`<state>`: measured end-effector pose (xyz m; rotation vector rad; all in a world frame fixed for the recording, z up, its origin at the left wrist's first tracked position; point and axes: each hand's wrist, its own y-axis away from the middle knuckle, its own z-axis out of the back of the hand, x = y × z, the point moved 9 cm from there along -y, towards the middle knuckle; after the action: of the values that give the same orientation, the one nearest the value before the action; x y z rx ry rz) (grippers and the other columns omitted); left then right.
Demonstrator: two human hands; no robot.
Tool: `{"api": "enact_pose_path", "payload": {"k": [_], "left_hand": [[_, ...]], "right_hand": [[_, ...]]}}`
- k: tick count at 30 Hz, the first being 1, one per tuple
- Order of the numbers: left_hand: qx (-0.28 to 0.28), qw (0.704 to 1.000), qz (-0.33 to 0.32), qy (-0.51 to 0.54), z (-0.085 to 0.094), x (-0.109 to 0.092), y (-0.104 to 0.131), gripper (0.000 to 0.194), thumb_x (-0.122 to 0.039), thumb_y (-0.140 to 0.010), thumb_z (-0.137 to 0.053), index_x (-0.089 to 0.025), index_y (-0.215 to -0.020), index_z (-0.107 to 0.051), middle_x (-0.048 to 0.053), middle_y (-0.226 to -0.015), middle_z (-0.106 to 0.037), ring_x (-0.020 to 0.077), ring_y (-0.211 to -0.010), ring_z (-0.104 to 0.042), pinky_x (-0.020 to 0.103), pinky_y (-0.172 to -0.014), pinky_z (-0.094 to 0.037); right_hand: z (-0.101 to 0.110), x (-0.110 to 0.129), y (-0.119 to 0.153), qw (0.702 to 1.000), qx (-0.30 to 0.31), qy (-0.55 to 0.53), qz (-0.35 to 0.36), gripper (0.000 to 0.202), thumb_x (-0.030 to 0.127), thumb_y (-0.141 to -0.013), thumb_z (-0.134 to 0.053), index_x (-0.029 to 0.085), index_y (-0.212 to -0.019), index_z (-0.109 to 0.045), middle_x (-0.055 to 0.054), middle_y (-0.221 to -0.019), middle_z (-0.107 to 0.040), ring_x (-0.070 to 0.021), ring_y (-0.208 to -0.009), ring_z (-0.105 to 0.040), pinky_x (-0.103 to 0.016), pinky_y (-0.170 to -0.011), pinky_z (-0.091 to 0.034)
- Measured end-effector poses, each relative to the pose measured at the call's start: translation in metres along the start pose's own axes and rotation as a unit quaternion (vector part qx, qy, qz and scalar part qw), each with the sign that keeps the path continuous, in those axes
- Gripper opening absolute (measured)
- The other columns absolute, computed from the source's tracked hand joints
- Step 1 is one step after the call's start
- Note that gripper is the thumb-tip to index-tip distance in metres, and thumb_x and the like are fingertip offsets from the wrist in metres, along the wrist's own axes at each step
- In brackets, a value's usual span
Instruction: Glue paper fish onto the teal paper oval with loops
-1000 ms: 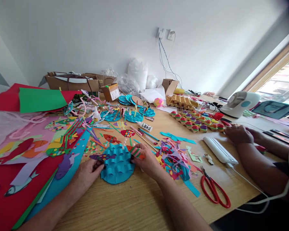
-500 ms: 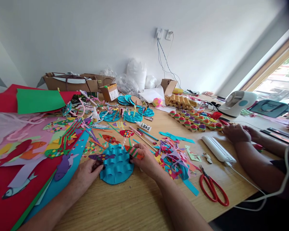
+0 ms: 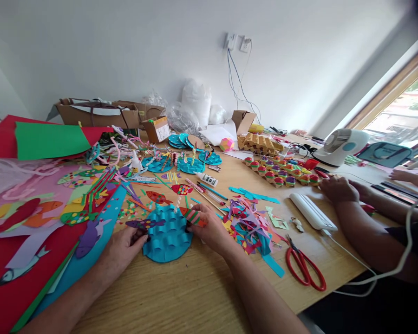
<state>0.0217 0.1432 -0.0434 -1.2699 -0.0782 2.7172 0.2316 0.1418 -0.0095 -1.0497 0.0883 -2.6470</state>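
A round blue paper disc [image 3: 168,254] with curled paper strips like waves lies low over the table in front of me. My left hand [image 3: 128,247] pinches its left edge, just under a purple paper fish [image 3: 145,223] with coloured dots. At the opposite edge, my right hand [image 3: 211,228] grips the disc, its thumb hidden from view. Beside those fingers is a striped paper fish [image 3: 192,216] in green, red and orange. Behind the disc, a red dotted fish [image 3: 181,189] and an orange-red fish [image 3: 158,198] stand out at its far side.
Paper scraps [image 3: 245,222] and red-handled scissors [image 3: 303,266] lie to the right. Beyond are a glue bottle [image 3: 208,179], more blue discs [image 3: 191,164] and a painted egg carton [image 3: 280,174]. Coloured sheets [image 3: 55,260] cover the left. Another person's hands [image 3: 339,189] work at right.
The view has shifted slightly, so everything sits a little higher and further left. Both hands keep their hold on the blue disc.
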Motion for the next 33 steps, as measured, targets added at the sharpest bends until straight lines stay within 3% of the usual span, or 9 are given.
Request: {"api": "enact_pose_path", "payload": {"k": [10, 33], "left_hand": [[0.014, 1.000, 0.000, 0.020, -0.0009, 0.0001, 0.0003, 0.023, -0.042, -0.061, -0.050, -0.022, -0.068, -0.058, 0.004, -0.068, -0.070, 0.0242, -0.066, -0.065, 0.033, -0.060, -0.050], [-0.004, 1.000, -0.009, 0.006, 0.0010, -0.0027, 0.0023, 0.018, -0.039, -0.061, -0.050, -0.022, -0.065, -0.054, 0.000, -0.059, -0.062, 0.0203, -0.059, -0.061, 0.031, -0.055, -0.049]], "right_hand": [[-0.0009, -0.0039, -0.0009, 1.000, -0.018, 0.001, 0.026, 0.013, 0.013, -0.062, -0.072, 0.021, -0.072, -0.066, -0.003, -0.098, -0.058, -0.0190, -0.093, -0.051, -0.032, -0.080, -0.040], [0.0018, 0.0002, -0.0002, 1.000, -0.011, 0.009, 0.010, 0.012, 0.012, -0.063, -0.070, 0.021, -0.070, -0.066, -0.002, -0.096, -0.057, -0.0188, -0.091, -0.052, -0.032, -0.079, -0.040]]}}
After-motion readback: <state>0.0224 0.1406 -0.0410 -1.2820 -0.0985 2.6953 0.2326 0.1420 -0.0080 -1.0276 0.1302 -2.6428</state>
